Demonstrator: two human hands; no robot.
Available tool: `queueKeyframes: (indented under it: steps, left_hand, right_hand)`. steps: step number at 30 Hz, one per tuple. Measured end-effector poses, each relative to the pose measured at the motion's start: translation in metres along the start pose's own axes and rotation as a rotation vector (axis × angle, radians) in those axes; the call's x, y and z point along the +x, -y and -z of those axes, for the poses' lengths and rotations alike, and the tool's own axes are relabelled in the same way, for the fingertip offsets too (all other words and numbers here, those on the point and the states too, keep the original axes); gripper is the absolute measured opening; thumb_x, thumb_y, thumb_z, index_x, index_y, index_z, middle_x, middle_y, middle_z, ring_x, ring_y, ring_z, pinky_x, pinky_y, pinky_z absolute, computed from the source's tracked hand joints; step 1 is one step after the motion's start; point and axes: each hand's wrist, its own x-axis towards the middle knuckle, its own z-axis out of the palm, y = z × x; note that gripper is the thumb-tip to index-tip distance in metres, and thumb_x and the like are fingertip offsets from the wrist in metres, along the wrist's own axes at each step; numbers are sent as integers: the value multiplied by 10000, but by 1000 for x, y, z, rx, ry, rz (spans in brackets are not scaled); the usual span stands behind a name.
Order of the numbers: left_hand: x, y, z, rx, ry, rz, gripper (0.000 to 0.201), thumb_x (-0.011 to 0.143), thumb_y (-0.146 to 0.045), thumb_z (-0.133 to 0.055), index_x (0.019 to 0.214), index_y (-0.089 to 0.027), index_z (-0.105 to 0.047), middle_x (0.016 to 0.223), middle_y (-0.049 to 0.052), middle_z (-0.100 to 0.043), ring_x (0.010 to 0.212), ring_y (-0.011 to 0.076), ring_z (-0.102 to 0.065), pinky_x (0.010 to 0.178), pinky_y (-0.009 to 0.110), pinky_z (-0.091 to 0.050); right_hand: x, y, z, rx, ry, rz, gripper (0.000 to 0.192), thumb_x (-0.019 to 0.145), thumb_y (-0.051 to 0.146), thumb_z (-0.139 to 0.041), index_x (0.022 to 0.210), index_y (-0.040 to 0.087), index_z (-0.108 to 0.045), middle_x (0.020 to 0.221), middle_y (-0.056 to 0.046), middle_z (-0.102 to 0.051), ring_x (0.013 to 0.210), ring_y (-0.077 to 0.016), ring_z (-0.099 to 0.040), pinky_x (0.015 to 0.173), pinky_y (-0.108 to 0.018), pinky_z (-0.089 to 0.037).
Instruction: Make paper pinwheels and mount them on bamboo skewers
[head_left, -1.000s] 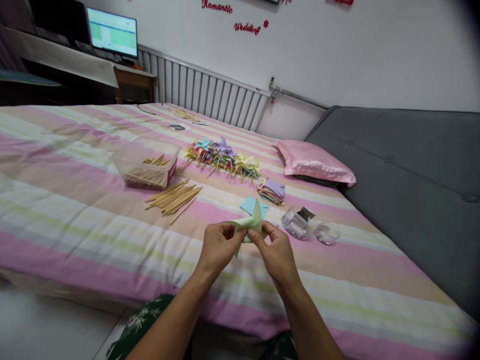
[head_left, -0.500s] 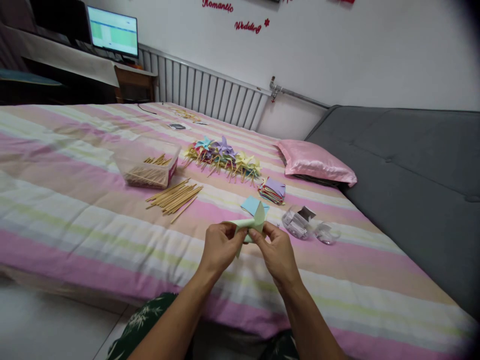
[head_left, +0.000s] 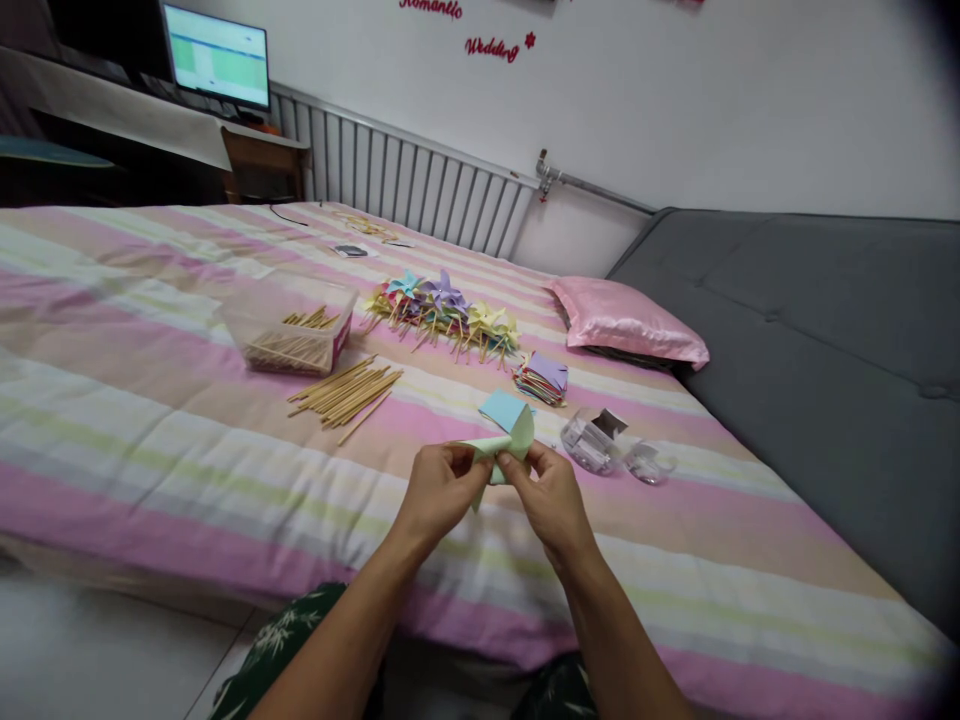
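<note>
Paper, pale green (head_left: 496,445), one sheet: curled, raised above the near part of the bed (head_left: 187,450), pinched between thumbs and fingers of the left hand (head_left: 450,488) and right hand (head_left: 553,495), both closed on it. Blue paper (head_left: 502,407): just beyond the hands. Paper stack (head_left: 543,376), purple on top: farther off. Clear containers (head_left: 589,445), two: right of the hands. Loose sticks (head_left: 346,393): left, beside a clear box (head_left: 342,338) containing more. Pinwheels (head_left: 446,297), assorted colours: heaped beyond. Pillow (head_left: 630,318), pink: against the headboard (head_left: 810,330).
</note>
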Motion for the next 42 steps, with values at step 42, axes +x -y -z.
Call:
queueKeyframes:
  steps: [42]
  left_hand:
    - [65, 36, 100, 1037, -698, 333, 235, 721, -193, -556, 895, -138, -705, 931, 195, -686, 875, 305, -620, 705, 362, -433]
  right_hand:
    - [-8, -25, -14, -49, 41, -55, 213, 731, 317, -591, 851, 164, -679, 880, -82, -707, 835, -260, -641, 741, -359, -480]
